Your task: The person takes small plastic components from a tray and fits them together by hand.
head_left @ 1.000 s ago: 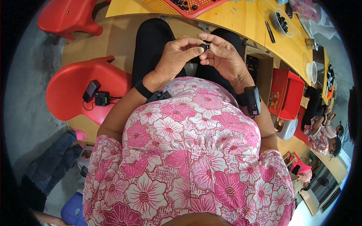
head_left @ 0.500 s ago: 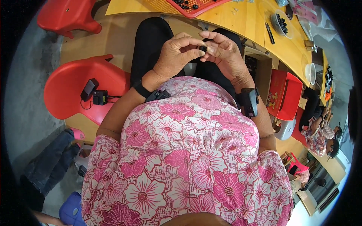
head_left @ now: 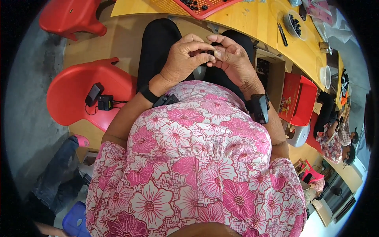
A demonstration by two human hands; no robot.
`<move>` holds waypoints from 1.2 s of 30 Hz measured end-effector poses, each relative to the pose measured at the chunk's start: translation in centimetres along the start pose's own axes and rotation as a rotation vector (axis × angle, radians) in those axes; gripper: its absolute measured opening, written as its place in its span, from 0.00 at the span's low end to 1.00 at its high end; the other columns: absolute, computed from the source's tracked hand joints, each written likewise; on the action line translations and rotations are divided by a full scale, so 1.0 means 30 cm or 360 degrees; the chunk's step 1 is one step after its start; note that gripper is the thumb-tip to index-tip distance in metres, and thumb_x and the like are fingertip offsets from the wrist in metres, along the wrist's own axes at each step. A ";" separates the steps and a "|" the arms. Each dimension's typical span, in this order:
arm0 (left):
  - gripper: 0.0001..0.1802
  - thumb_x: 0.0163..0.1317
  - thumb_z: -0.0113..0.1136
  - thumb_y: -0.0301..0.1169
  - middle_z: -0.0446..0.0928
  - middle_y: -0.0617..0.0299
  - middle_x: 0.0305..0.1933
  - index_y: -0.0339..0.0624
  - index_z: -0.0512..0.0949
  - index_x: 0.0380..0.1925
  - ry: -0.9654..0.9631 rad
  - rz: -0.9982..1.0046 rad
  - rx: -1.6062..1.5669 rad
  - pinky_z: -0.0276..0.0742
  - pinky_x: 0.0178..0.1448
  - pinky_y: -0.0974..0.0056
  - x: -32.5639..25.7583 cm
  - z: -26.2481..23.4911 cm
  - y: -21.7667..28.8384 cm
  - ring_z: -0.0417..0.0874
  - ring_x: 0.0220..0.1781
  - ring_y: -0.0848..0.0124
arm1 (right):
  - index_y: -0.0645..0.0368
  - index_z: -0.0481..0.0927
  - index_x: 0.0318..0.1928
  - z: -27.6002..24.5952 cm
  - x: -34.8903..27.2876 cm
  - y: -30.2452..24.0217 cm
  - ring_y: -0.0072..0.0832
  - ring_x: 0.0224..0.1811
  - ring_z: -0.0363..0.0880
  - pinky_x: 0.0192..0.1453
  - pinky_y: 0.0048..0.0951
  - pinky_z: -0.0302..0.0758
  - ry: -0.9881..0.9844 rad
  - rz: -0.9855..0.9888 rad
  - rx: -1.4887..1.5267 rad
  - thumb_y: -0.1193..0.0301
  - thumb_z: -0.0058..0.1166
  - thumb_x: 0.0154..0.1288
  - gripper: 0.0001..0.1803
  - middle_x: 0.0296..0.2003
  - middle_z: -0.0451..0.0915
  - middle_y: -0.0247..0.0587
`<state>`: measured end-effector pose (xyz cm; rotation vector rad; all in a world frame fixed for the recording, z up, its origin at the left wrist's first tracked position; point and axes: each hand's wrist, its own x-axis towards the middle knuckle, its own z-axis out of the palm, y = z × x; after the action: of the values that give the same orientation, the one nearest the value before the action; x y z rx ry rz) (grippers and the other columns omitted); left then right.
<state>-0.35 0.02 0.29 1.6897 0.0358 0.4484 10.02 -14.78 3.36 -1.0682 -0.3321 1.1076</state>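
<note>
Above my lap, near the table edge, my left hand (head_left: 184,58) and my right hand (head_left: 235,60) meet at the fingertips. Between them is a small black part (head_left: 211,51), mostly covered by the fingers, so its exact kind does not show. The left thumb and forefinger pinch it from one side; the right thumb and fingertips close on it from the other. A red perforated tray (head_left: 202,16) on the table just beyond my hands has several small black parts in it.
The yellow table (head_left: 256,25) bears a bowl of black parts (head_left: 295,27) and a slim black tool (head_left: 282,34). A red chair (head_left: 65,85) with black devices stands left. At right are a cardboard box (head_left: 276,57) and a red box (head_left: 290,96). Other people sit nearby.
The right thumb has shifted over the black part, hiding more of it. At the left edge, another person's leg has moved slightly.
</note>
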 end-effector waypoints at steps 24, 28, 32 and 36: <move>0.08 0.49 0.67 0.24 0.74 0.65 0.25 0.36 0.83 0.31 0.0146 0.0036 0.0060 0.70 0.28 0.75 0.000 -0.006 0.010 0.74 0.24 0.80 | 0.62 0.77 0.38 -0.036 0.012 0.025 0.19 0.31 0.76 0.45 0.28 0.78 -0.0166 0.0306 0.0046 0.59 0.53 0.65 0.16 0.31 0.77 0.33; 0.08 0.49 0.68 0.24 0.73 0.65 0.24 0.36 0.83 0.31 0.0159 0.0082 0.0103 0.69 0.27 0.75 0.004 -0.006 0.013 0.74 0.23 0.81 | 0.63 0.77 0.38 -0.047 0.021 0.020 0.17 0.30 0.75 0.44 0.28 0.78 -0.0303 0.0319 0.0167 0.60 0.52 0.67 0.16 0.30 0.78 0.32; 0.08 0.49 0.68 0.24 0.74 0.65 0.24 0.36 0.83 0.31 0.0140 0.0031 0.0107 0.70 0.28 0.75 0.004 -0.008 0.006 0.74 0.24 0.81 | 0.63 0.77 0.39 -0.057 0.020 0.030 0.16 0.29 0.75 0.44 0.29 0.78 -0.0312 0.0351 0.0304 0.62 0.51 0.68 0.15 0.30 0.78 0.32; 0.09 0.49 0.68 0.24 0.74 0.66 0.24 0.36 0.83 0.32 0.0115 -0.0032 0.0078 0.70 0.29 0.75 0.002 -0.001 -0.007 0.74 0.24 0.81 | 0.63 0.77 0.40 -0.052 0.009 0.022 0.17 0.28 0.75 0.45 0.30 0.79 -0.0223 0.0361 0.0360 0.62 0.50 0.68 0.15 0.30 0.78 0.32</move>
<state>-0.26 0.11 0.12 1.7191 0.1173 0.4964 10.86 -15.35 1.98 -0.8434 -0.1931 1.3918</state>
